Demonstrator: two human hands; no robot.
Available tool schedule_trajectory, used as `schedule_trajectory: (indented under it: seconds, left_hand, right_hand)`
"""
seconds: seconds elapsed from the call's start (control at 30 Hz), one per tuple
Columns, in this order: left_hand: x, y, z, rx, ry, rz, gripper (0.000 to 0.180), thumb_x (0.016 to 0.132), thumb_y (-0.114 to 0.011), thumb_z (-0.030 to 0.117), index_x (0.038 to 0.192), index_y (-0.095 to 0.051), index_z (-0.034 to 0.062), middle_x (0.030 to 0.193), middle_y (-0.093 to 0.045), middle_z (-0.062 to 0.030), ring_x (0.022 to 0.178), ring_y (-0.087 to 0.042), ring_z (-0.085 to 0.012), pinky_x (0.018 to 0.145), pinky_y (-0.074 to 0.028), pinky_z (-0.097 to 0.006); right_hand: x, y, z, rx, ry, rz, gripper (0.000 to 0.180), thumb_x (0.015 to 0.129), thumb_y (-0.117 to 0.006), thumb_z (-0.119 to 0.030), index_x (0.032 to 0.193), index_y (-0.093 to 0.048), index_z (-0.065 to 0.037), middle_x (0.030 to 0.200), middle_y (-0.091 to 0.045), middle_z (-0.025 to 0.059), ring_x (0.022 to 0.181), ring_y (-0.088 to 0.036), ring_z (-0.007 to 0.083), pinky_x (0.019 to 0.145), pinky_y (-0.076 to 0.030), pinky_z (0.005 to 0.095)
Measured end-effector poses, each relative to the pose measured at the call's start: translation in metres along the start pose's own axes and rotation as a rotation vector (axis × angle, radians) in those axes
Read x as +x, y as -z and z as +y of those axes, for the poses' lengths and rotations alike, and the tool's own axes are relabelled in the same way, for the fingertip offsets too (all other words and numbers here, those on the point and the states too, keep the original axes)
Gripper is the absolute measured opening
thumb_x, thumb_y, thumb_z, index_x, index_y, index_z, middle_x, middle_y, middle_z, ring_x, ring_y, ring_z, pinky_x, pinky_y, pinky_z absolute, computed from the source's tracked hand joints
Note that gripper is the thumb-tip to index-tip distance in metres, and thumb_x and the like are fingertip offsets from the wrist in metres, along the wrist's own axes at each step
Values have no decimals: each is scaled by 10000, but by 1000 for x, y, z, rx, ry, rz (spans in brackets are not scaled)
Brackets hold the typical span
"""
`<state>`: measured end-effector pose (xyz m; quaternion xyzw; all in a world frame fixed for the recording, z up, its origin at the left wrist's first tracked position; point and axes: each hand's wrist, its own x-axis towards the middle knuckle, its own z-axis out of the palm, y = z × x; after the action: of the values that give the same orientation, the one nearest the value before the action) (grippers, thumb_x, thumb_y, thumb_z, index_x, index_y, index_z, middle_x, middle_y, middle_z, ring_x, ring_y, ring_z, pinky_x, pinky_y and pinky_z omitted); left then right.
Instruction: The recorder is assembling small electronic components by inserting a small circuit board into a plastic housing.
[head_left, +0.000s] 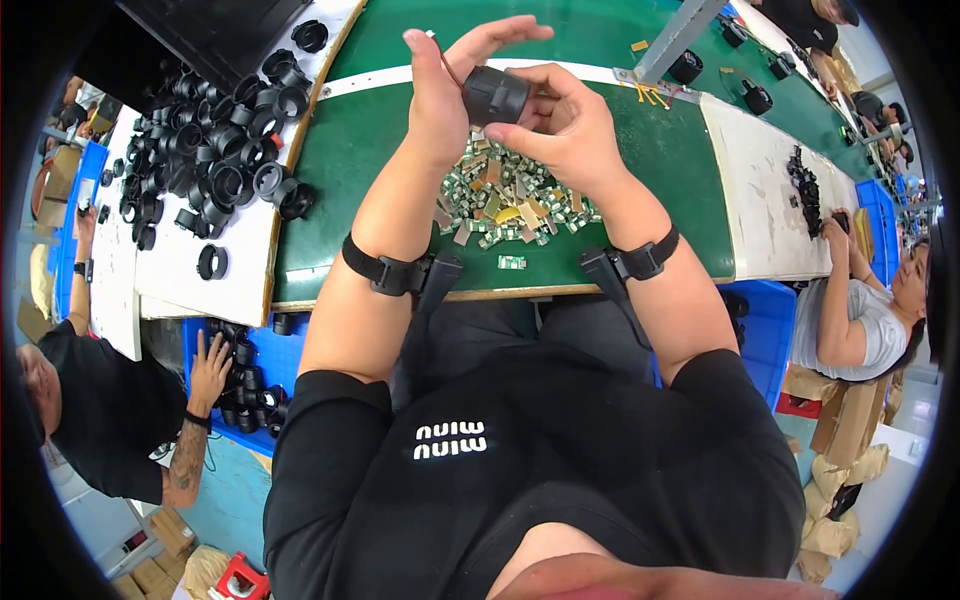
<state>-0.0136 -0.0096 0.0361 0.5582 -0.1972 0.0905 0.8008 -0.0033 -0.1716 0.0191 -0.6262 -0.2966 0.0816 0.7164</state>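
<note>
A black cylindrical plastic housing point(497, 95) is held above the green table. My right hand point(572, 125) grips it from the right, thumb below and fingers round its end. My left hand point(440, 105) stands beside the housing's left end, palm against or close to it, thumb and fingers stretched apart. A thin reddish wire point(447, 66) runs up from the housing by my left thumb and ends in a small white tip. Beneath my hands lies a heap of small green circuit boards point(520, 195) mixed with tan and yellow pieces. A single circuit board point(512, 262) lies nearer to me.
Many black plastic rings point(225, 150) cover the white board at the left. A blue bin point(255, 350) of black parts sits below, where a co-worker's hand point(210, 370) reaches. A metal post point(680, 40) rises at the far right. Another person point(850, 310) handles black parts on the right.
</note>
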Motion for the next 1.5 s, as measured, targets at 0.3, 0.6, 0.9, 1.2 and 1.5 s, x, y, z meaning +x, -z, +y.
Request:
schedule_trajectory:
  seconds: [0.3, 0.6, 0.9, 1.2, 1.5]
  left_hand:
    - [3, 17, -4, 117, 361, -14, 1384, 759, 54, 991, 1339, -621, -70, 1232, -709, -202, 1152, -679, -281, 1008, -557, -381]
    - [-5, 2, -17, 34, -16, -9, 1255, 855, -18, 929, 1287, -672, -52, 1239, -720, -176, 1065, -717, -259, 950, -589, -364]
    - [-8, 1, -10, 299, -124, -39, 1283, 847, -24, 937, 1349, -635, -73, 1310, -696, -209, 1171, -682, -298, 1062, -528, -396]
    - [-7, 2, -13, 89, -80, -78, 1257, 893, 8, 902, 1387, -596, -84, 1296, -693, -236, 1198, -663, -317, 1076, -511, -409]
    - [12, 34, -35, -181, -290, 483, 171, 1081, -560, 138, 1066, -543, -31, 939, -682, -184, 845, -722, -297, 837, -637, -481]
  right_hand:
    - [-2, -8, 2, -471, 139, 15, 524, 771, -896, -27, 1215, -627, 38, 1062, -718, 92, 913, -711, 154, 818, -586, 301]
    - [1, 1, 0, 32, -11, -10, 419, 819, -853, -10, 1161, -623, 62, 1020, -705, 108, 862, -698, 147, 709, -604, 301]
    - [-3, -6, 0, 122, -11, 9, 479, 818, -854, 9, 1204, -572, 35, 1065, -699, 112, 915, -710, 161, 748, -613, 307]
    - [-3, -4, -3, -33, 111, -21, 517, 791, -876, 11, 1217, -584, 31, 1102, -697, 96, 996, -704, 174, 836, -604, 314]
    - [16, 46, 3, -321, -161, -108, 336, 934, -777, -175, 1199, -697, 16, 1048, -757, 128, 914, -735, 189, 783, -603, 344]
